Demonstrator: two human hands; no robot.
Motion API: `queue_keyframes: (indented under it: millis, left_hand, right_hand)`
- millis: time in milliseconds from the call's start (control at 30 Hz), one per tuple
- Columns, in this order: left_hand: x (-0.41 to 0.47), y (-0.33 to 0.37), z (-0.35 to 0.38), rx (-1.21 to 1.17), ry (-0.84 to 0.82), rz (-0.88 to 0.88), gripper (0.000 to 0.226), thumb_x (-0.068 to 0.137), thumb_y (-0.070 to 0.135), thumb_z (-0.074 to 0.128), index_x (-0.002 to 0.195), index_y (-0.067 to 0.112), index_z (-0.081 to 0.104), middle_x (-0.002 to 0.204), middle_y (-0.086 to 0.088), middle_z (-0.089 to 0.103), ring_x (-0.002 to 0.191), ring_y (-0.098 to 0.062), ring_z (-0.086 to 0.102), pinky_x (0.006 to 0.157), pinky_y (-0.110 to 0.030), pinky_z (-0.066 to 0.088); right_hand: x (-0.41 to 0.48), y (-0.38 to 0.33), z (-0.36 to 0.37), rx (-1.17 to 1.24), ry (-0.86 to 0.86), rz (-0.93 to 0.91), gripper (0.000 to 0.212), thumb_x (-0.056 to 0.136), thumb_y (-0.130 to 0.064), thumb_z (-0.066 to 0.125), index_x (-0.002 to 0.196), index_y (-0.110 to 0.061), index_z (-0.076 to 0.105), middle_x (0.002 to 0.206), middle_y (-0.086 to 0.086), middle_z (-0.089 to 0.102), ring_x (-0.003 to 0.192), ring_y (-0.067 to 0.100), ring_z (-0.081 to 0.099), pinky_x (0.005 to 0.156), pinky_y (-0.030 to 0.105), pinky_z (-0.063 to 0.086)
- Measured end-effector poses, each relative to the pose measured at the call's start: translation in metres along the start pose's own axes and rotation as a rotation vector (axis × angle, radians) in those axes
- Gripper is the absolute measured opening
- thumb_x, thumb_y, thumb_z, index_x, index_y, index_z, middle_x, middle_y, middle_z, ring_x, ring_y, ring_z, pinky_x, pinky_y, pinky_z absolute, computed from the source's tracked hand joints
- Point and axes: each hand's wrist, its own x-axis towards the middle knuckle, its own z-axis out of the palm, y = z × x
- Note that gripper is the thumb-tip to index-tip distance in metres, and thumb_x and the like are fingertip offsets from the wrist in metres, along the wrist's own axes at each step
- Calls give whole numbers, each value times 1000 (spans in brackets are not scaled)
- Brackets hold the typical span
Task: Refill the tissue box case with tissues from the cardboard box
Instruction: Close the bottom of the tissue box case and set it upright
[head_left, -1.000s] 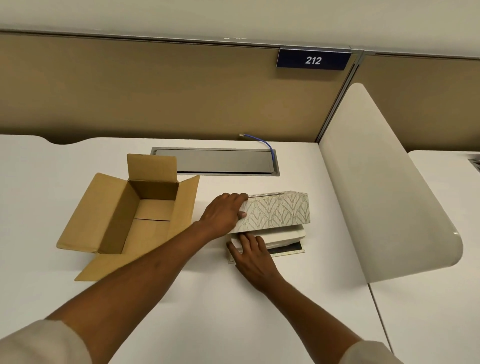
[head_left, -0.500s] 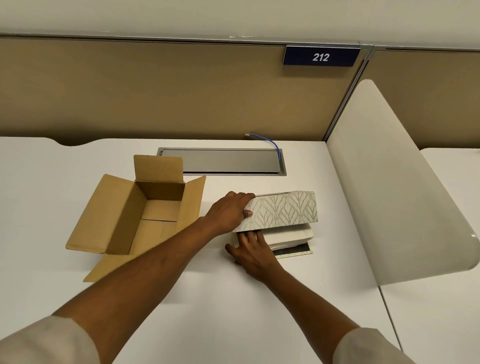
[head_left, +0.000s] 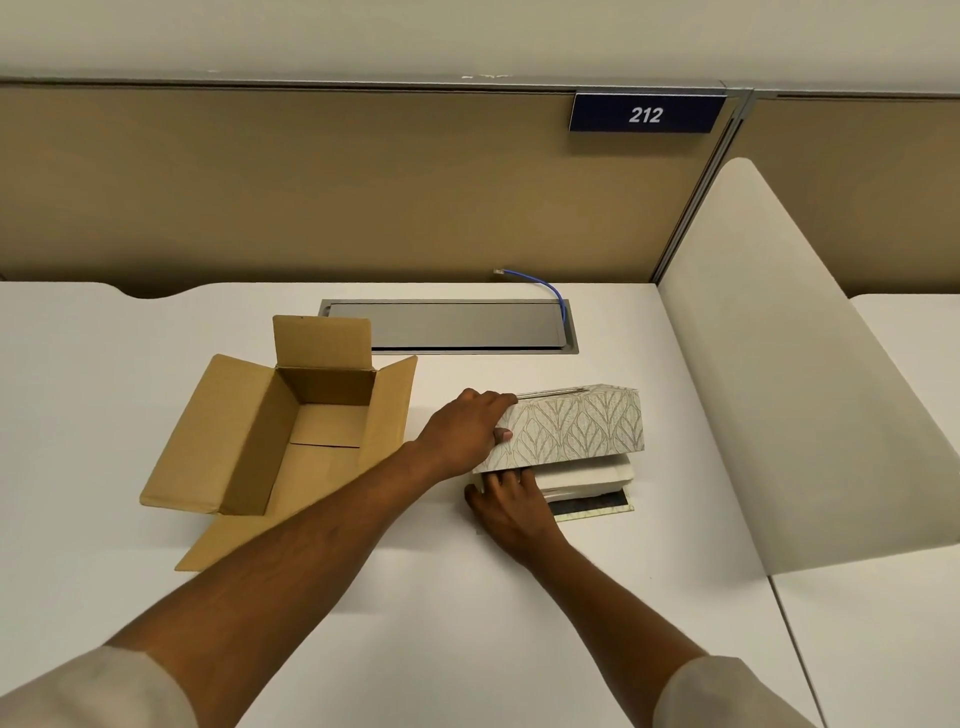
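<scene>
Head view showed the white surface (head_left: 467, 597) beneath my arms, with the cardboard box (head_left: 291, 436) lying open, flaps spread, on its left part. Just right of it, my left hand (head_left: 462, 434) gripped the left end of the leaf-patterned tissue box case (head_left: 576, 423), tilted up over the white tissues (head_left: 587, 474) stacked on its base. My right hand (head_left: 511, 506) lay flat, fingers together, pressing the stack's near left corner.
</scene>
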Motion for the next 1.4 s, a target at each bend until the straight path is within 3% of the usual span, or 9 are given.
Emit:
queue_keyframes:
  millis: [367,567,667,767,900,1200,1267,1333,1400]
  left_hand:
    - [-1,2,1,3,9,4,50,95,31,51,142,21,36,140,-3,49,121,-26,41,89,-40,42]
    - [-4,2,3,10,28,14,49,95,31,52,140,21,37,138,-2,51,120,-25,42,88,-39,43]
    - [-3,2,3,11,23,4,50,95,32,52,141,22,37,139,-1,50,121,-25,42,89,-39,42]
    - [-3,2,4,12,23,3,50,94,33,52,140,23,37,139,-1,50,120,-24,42,89,-38,42]
    - [-3,1,4,14,22,11,50,95,32,52,141,21,37,139,-2,50,121,-26,41,91,-38,41]
    - [-5,3,5,29,31,15,50,95,32,52,141,20,37,140,-3,49,121,-26,42,91,-39,42]
    - [-5,3,5,27,30,12,50,95,32,52,141,21,37,140,-2,49,121,-26,41,91,-39,42]
    - [-5,3,5,17,33,11,50,94,32,52,140,21,38,139,-2,50,120,-26,42,91,-39,42]
    - [-4,2,5,8,36,12,49,94,31,53,140,21,38,138,-2,51,119,-26,42,90,-39,42]
  right_hand:
    - [2,-1,-6,5,-44,30,9,68,-9,61,76,-14,63,73,10,61,64,31,55,68,38,48]
    - [2,0,-8,38,-155,-1,40,64,-23,72,103,-27,66,77,3,64,66,25,59,65,35,49]
    - [2,1,-11,34,-78,17,19,64,-15,67,83,-19,65,70,6,60,64,28,56,64,34,46]
    - [2,0,-10,24,-40,17,9,69,-9,61,75,-15,65,69,9,61,64,30,57,66,35,47]
    - [5,-2,-9,14,-73,26,18,73,-6,51,69,-15,66,71,9,63,62,30,58,61,34,49]
    - [5,-1,-14,21,-152,39,17,76,-5,54,70,-14,67,76,12,67,69,32,63,64,36,51]
    - [6,0,-20,40,-171,28,7,73,-11,64,76,-16,68,80,10,68,73,31,63,67,36,51]
    - [1,2,-24,96,-158,41,19,74,-26,70,92,-19,69,92,9,69,85,31,64,75,38,50]
    - [-11,4,-27,182,-100,80,32,82,-34,62,109,-18,66,104,13,67,98,34,61,86,44,47]
